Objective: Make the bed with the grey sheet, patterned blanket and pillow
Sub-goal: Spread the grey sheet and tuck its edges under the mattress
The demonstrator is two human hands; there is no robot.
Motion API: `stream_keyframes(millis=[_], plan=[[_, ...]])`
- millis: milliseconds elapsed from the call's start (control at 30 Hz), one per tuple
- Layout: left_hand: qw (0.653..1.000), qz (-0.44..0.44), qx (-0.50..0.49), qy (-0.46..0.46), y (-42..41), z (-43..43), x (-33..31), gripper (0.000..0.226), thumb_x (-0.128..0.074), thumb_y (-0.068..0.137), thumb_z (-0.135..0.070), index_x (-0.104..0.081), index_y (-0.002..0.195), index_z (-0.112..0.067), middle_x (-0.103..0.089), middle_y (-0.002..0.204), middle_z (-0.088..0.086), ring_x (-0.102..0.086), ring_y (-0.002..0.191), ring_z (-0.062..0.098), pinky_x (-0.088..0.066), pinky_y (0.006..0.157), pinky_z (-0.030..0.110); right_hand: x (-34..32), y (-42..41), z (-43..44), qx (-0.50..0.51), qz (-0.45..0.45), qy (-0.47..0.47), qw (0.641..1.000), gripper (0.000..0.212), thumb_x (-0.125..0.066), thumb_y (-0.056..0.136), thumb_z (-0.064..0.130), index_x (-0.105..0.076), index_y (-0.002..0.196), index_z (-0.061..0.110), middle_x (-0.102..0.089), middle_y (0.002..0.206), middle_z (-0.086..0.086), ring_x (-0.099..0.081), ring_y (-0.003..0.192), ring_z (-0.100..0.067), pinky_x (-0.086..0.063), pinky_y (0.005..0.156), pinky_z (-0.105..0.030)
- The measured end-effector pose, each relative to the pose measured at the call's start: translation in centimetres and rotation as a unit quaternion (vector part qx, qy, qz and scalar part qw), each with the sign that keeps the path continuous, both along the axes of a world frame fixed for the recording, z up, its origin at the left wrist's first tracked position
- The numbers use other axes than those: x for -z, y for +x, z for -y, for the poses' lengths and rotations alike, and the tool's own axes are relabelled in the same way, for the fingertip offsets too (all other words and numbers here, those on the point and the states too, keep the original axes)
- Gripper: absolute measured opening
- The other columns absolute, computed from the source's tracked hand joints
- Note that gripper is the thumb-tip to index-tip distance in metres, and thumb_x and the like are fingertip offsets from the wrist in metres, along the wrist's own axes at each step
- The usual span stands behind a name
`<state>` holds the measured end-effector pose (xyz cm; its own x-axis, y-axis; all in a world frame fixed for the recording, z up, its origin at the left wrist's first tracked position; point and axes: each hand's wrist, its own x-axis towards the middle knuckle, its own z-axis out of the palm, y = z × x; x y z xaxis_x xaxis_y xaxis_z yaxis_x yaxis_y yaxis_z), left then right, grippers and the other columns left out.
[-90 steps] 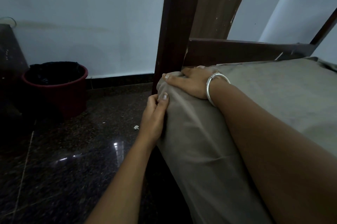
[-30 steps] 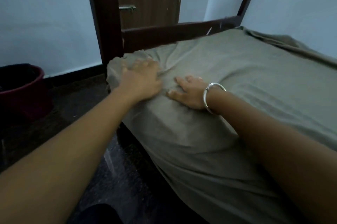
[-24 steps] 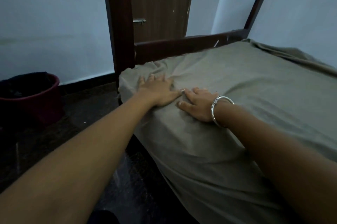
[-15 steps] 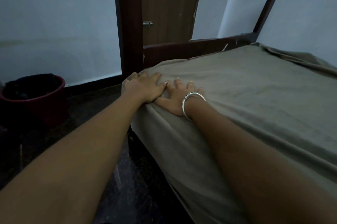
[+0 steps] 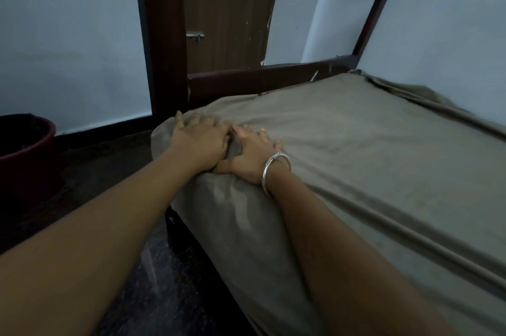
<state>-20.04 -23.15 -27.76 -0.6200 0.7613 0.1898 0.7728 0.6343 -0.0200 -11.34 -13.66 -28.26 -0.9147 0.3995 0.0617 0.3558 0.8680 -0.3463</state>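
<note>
One grey sheet (image 5: 356, 171), dark floor (image 5: 104, 163), pale wall (image 5: 68, 48)

Straight ahead of you stands a dark wooden bedpost (image 5: 164, 34), and just behind it to the right is a brown door (image 5: 230, 7) with a metal latch (image 5: 195, 35). Left of the bedpost you have a pale wall (image 5: 68, 34) with dark skirting (image 5: 104, 127). Farther left, a maroon bucket (image 5: 24, 149) stands on the dark speckled floor (image 5: 104, 168); the light is dim.
</note>
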Motion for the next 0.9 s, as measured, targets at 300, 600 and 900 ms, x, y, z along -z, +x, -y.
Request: stream_keyframes(millis=[300,600,900], plan=[[0.986,0.11,0.092,-0.08,8.2,-1.3,-1.2,0.071,-0.032,0.092,-0.056,-0.005,0.15,-0.026,-0.001,0.159,0.002,-0.001,0.145,0.03,-0.001,0.111,0.06,-1.3,11.6,1.5,0.095,0.105,0.019,0.99,0.105,-0.043,0.07,0.077,0.001,0.15,0.025,0.003,0.158,-0.006,0.006,0.144,-0.032,0.008,0.109,-0.06],[0.973,0.123,0.164,-0.107,23.9,-2.4,-0.6,0.081,-0.025,0.073,-0.057,-0.042,0.14,-0.015,-0.033,0.148,0.022,-0.028,0.135,0.047,-0.016,0.103,0.069,-0.6,28.2,1.7,0.145,0.149,0.065,0.976,0.097,-0.044,0.058,0.073,-0.038,0.141,0.023,-0.039,0.148,-0.005,-0.037,0.134,-0.037,-0.021,0.103,-0.066],[0.935,0.137,0.286,-0.158,36.2,-3.9,-1.1,0.085,-0.028,0.071,-0.057,-0.043,0.139,-0.007,-0.032,0.148,0.021,-0.028,0.136,0.044,-0.012,0.105,0.068,-1.0,40.3,2.4,0.247,0.163,0.042,0.954,0.088,-0.043,0.062,0.066,-0.04,0.139,0.023,-0.042,0.146,-0.005,-0.041,0.131,-0.039,-0.027,0.1,-0.066]])
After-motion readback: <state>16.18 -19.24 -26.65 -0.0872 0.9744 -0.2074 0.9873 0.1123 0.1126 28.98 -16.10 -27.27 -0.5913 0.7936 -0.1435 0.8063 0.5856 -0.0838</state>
